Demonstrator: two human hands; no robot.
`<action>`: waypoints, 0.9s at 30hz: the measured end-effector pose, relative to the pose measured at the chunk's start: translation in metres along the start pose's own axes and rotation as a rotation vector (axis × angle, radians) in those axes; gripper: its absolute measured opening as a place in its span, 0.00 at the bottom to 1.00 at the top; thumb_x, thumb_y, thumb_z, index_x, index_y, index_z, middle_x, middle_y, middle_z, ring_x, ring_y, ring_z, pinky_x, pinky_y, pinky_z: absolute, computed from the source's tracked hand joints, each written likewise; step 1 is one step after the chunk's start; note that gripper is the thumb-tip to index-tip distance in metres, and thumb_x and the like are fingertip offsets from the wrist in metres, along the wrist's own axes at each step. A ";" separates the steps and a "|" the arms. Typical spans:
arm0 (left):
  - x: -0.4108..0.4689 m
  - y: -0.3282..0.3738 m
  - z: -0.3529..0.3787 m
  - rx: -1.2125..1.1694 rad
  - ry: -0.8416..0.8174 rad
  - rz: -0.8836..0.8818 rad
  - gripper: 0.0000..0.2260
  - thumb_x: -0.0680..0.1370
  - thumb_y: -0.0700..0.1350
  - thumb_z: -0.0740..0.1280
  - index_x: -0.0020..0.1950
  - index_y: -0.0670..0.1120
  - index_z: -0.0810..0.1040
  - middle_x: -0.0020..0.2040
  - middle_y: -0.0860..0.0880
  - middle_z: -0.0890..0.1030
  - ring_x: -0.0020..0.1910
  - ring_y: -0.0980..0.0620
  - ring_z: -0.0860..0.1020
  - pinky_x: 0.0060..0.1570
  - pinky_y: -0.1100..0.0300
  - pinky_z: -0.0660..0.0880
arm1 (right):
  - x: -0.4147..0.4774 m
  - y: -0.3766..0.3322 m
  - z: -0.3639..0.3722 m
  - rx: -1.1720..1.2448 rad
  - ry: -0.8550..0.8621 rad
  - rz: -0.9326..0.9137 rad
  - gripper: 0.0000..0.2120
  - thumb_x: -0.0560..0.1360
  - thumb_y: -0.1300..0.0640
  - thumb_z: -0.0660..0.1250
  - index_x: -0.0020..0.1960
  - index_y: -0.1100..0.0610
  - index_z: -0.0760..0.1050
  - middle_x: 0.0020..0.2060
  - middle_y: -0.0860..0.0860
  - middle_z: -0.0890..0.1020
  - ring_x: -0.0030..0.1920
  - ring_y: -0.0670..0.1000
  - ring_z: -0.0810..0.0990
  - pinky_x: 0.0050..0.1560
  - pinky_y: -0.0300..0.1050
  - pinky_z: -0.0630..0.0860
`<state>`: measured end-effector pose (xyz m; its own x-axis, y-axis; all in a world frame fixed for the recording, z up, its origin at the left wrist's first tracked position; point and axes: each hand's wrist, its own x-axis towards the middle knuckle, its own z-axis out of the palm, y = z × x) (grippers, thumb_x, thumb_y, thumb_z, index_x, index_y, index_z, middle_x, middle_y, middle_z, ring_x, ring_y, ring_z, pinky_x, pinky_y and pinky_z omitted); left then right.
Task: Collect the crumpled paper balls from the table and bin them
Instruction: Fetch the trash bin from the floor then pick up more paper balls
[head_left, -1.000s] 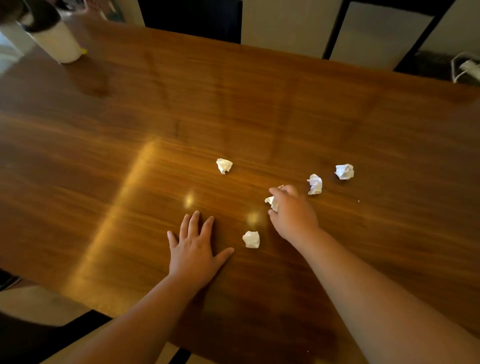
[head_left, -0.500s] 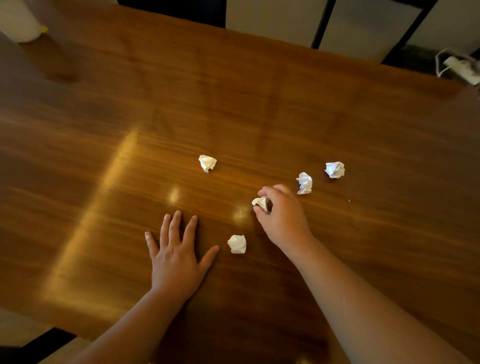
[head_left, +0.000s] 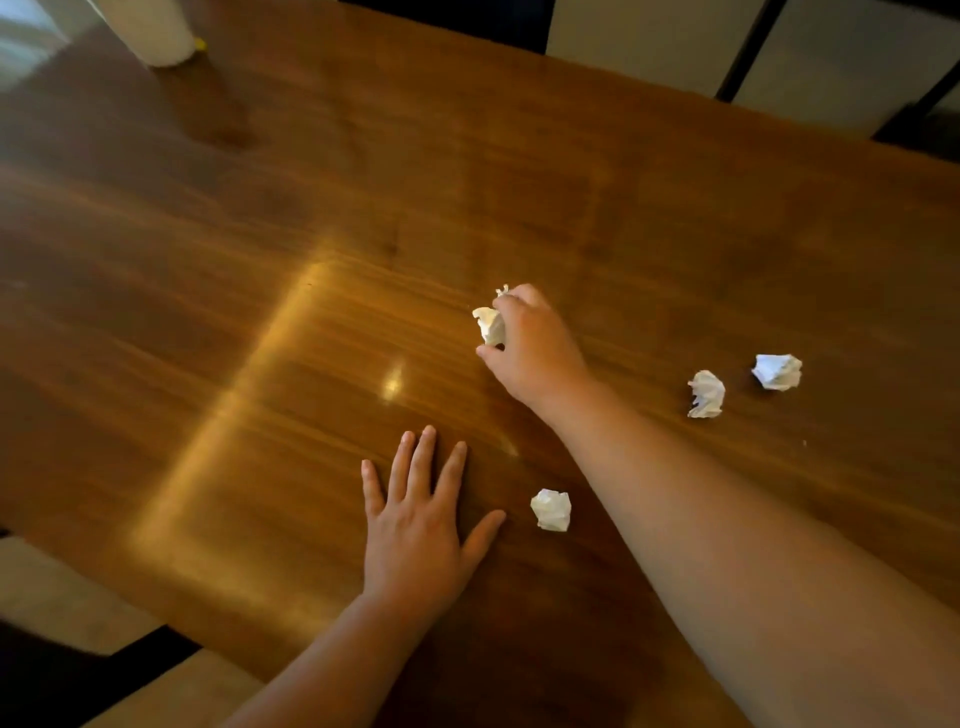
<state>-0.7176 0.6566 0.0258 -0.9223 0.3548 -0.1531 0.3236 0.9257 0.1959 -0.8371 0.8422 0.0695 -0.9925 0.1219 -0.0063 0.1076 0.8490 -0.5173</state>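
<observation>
My right hand (head_left: 527, 345) is curled over crumpled white paper (head_left: 488, 325) in the middle of the wooden table (head_left: 260, 260). A scrap of paper also pokes out above its fingers; whether it holds one ball or two I cannot tell. A paper ball (head_left: 550, 510) lies on its own between my two forearms, just right of my left thumb. Two more paper balls (head_left: 705, 394) (head_left: 777, 371) sit close together to the right of my right arm. My left hand (head_left: 415, 519) rests flat on the table with its fingers spread.
A white cylindrical container (head_left: 156, 31) stands at the far left corner of the table, cut off by the frame, with a small yellow thing (head_left: 200, 45) at its base. The table's near edge runs diagonally at the lower left, with floor below it.
My right hand has carried the ball it pinched leftward and away from me, to where the far left ball lay; that ball no longer shows on its own. The left hand has stayed flat.
</observation>
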 end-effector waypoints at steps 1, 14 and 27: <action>0.001 0.000 0.001 0.000 0.004 0.001 0.35 0.74 0.73 0.49 0.76 0.56 0.57 0.79 0.46 0.58 0.79 0.45 0.50 0.73 0.33 0.50 | 0.004 0.002 0.003 -0.053 -0.029 -0.003 0.26 0.74 0.53 0.71 0.68 0.59 0.70 0.67 0.54 0.71 0.66 0.55 0.72 0.61 0.47 0.73; -0.001 -0.002 0.002 0.003 0.008 0.000 0.35 0.74 0.72 0.49 0.76 0.55 0.58 0.79 0.46 0.58 0.79 0.46 0.50 0.73 0.35 0.50 | -0.026 0.021 0.003 0.014 -0.007 -0.022 0.07 0.75 0.57 0.64 0.49 0.57 0.79 0.41 0.50 0.76 0.40 0.52 0.76 0.31 0.41 0.70; 0.001 -0.002 -0.011 -0.147 -0.018 -0.027 0.33 0.73 0.71 0.55 0.73 0.56 0.62 0.78 0.48 0.59 0.78 0.49 0.49 0.74 0.38 0.46 | -0.164 0.068 -0.054 1.686 0.106 1.203 0.13 0.76 0.49 0.66 0.37 0.57 0.75 0.29 0.51 0.76 0.28 0.47 0.76 0.22 0.39 0.67</action>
<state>-0.7212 0.6539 0.0361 -0.9259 0.3335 -0.1775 0.2631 0.9063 0.3307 -0.6639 0.9080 0.0811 -0.4700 0.2084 -0.8577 0.3483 -0.8491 -0.3972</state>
